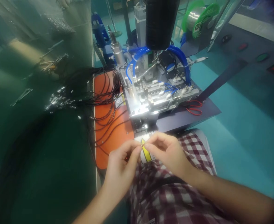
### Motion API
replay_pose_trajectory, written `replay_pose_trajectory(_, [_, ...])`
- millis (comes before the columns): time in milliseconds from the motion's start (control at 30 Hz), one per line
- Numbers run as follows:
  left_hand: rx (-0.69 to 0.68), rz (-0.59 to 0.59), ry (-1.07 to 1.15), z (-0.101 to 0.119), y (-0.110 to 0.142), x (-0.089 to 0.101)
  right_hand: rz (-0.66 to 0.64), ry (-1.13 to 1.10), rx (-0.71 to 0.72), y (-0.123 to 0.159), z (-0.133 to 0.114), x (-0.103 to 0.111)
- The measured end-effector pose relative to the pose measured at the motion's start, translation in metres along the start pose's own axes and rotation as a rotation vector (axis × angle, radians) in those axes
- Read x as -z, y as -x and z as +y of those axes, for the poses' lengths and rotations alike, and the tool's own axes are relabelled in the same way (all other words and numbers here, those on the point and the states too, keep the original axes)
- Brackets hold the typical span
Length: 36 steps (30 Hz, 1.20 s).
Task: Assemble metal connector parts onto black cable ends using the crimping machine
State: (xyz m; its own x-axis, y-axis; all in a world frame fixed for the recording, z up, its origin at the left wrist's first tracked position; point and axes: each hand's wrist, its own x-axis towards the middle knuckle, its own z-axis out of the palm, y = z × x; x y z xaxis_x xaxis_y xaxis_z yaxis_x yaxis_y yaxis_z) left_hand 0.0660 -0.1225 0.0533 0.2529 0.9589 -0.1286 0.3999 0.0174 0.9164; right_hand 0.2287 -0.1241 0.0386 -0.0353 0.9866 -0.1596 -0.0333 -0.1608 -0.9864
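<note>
My left hand (121, 163) and my right hand (168, 151) meet fingertip to fingertip in front of the machine. Each is closed in a pinch, thumb against forefinger. Whatever lies between the fingertips is tiny, and I cannot make it out. Just behind the fingers is a white label with a yellow warning mark (146, 153). Beyond it stands the metal bench machine (139, 107) with blue air tubes (184, 59). Left of the machine, black cables (106, 99) run across an orange plate (104, 133).
On the dark green table (64, 174) at left lies a bunch of cable ends with shiny metal tips (60, 101). A green spool of silvery wire (197, 18) is at the back right. A black cylinder (161, 25) hangs over the machine. Red wire loops (195, 109) lie beside it.
</note>
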Motion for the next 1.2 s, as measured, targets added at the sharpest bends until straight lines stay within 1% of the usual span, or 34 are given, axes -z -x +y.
replay_pose_trajectory(133, [0.006, 0.029, 0.037, -0.002, -0.001, -0.001, -0.015, 0.080, 0.009, 0.000, 0.000, 0.004])
replay_pose_trajectory(300, [0.022, 0.028, 0.054, -0.003, -0.001, -0.002, 0.030, 0.088, 0.028, -0.003, -0.001, 0.006])
replay_pose_trajectory(367, [0.014, 0.021, 0.052, -0.003, -0.001, -0.002, 0.048, 0.119, 0.069, -0.004, -0.001, 0.004])
replay_pose_trajectory(500, [0.037, 0.011, 0.072, -0.003, -0.001, -0.002, 0.116, 0.252, 0.201, -0.005, 0.000, -0.002])
replay_pose_trajectory(633, [0.079, 0.033, 0.132, -0.003, -0.002, -0.004, 0.140, 0.312, 0.223, -0.005, 0.004, -0.006])
replay_pose_trajectory(667, [0.089, 0.036, 0.156, -0.003, -0.003, -0.004, 0.143, 0.343, 0.257, -0.005, 0.005, -0.007])
replay_pose_trajectory(700, [0.098, 0.034, 0.182, -0.003, -0.003, -0.005, 0.148, 0.394, 0.324, -0.004, 0.006, -0.007])
replay_pose_trajectory(767, [0.121, 0.014, 0.251, -0.003, -0.005, -0.005, 0.157, 0.530, 0.499, -0.003, 0.007, -0.007])
replay_pose_trajectory(800, [0.131, -0.006, 0.290, -0.003, -0.006, -0.004, 0.156, 0.581, 0.563, -0.003, 0.007, -0.006])
replay_pose_trajectory(833, [0.139, -0.026, 0.328, -0.003, -0.007, -0.003, 0.148, 0.604, 0.584, -0.002, 0.007, -0.006])
replay_pose_trajectory(867, [0.144, -0.045, 0.366, -0.003, -0.008, -0.002, 0.136, 0.594, 0.558, -0.002, 0.006, -0.007])
replay_pose_trajectory(933, [0.150, -0.084, 0.432, -0.003, -0.010, 0.000, 0.099, 0.509, 0.413, -0.002, 0.005, -0.008])
replay_pose_trajectory(1000, [0.151, -0.121, 0.493, -0.003, -0.013, 0.003, 0.045, 0.370, 0.224, -0.003, 0.002, -0.009])
replay_pose_trajectory(1100, [0.164, -0.166, 0.560, -0.001, -0.017, 0.007, -0.072, 0.091, -0.088, -0.006, 0.001, -0.009])
replay_pose_trajectory(1133, [0.173, -0.177, 0.562, -0.001, -0.018, 0.007, -0.095, 0.025, -0.152, -0.006, 0.001, -0.009])
replay_pose_trajectory(1167, [0.185, -0.192, 0.550, -0.001, -0.019, 0.008, -0.085, -0.004, -0.163, -0.007, 0.002, -0.008])
replay_pose_trajectory(1200, [0.199, -0.208, 0.521, 0.000, -0.019, 0.007, -0.063, -0.001, -0.143, -0.007, 0.003, -0.007])
